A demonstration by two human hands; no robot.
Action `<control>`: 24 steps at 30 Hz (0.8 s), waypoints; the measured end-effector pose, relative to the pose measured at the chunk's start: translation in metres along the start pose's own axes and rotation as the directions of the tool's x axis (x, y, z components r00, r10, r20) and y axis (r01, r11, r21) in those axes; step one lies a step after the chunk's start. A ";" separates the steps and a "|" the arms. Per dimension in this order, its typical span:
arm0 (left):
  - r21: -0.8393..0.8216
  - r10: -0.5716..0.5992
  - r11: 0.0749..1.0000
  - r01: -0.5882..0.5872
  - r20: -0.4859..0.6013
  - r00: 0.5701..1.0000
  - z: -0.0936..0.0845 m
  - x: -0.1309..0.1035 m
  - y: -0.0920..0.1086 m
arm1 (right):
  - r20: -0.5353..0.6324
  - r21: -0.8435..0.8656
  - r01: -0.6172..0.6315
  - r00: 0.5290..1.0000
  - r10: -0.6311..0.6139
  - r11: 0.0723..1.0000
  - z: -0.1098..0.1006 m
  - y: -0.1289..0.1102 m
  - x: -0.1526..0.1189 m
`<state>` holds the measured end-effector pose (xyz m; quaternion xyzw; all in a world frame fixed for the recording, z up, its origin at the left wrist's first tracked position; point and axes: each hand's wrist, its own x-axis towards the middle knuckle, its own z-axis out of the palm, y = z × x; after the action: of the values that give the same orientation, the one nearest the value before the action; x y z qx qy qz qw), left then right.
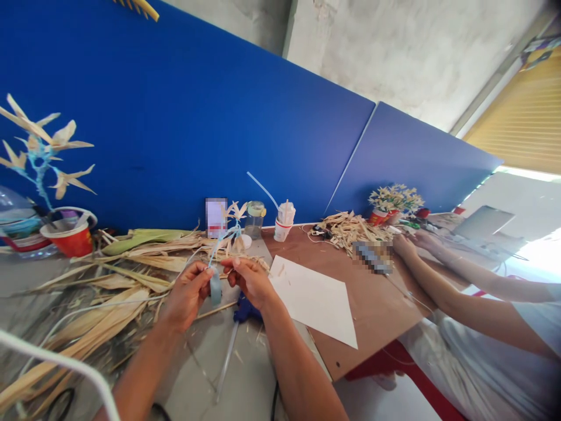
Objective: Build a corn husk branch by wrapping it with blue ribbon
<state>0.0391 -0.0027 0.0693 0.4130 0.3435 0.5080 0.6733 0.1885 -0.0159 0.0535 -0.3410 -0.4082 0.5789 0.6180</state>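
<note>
My left hand [190,292] pinches the light-blue wrapped stem [213,252] of a small flower made of pale husk petals [235,213]. A roll of light-blue tape [215,287] hangs just under its fingertips. Close by on the right, my right hand [248,279] has its thumb and fingers pressed together; whatever they hold is too small to make out. Below my right hand a dark-blue glue gun [246,311] lies on the grey table, partly hidden by my wrist, with a clear glue stick [228,362] near it.
Corn husks [131,280] and a white cable [65,362] cover the left. A red cup [70,237] holds husk flowers. White paper [315,298], a drink cup [284,225] and a jar [255,219] stand or lie ahead and right. Another person's arms [447,286] reach in at right.
</note>
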 end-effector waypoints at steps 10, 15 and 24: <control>0.010 -0.058 0.998 0.057 0.079 0.995 0.006 -0.003 -0.005 | -0.002 0.099 -0.060 0.998 0.061 0.993 0.002 0.005 0.002; -0.030 -0.062 0.997 0.066 0.128 0.990 0.008 -0.004 -0.007 | -0.003 0.191 -0.068 0.998 0.070 0.979 0.003 0.002 0.000; -0.018 -0.172 0.984 0.176 0.139 0.975 0.012 -0.005 -0.012 | -0.007 0.259 -0.076 0.997 0.080 0.963 0.005 0.001 -0.001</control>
<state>0.0532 -0.0118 0.0635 0.4050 0.3235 0.4229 0.7433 0.1837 -0.0166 0.0546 -0.2782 -0.3102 0.6481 0.6375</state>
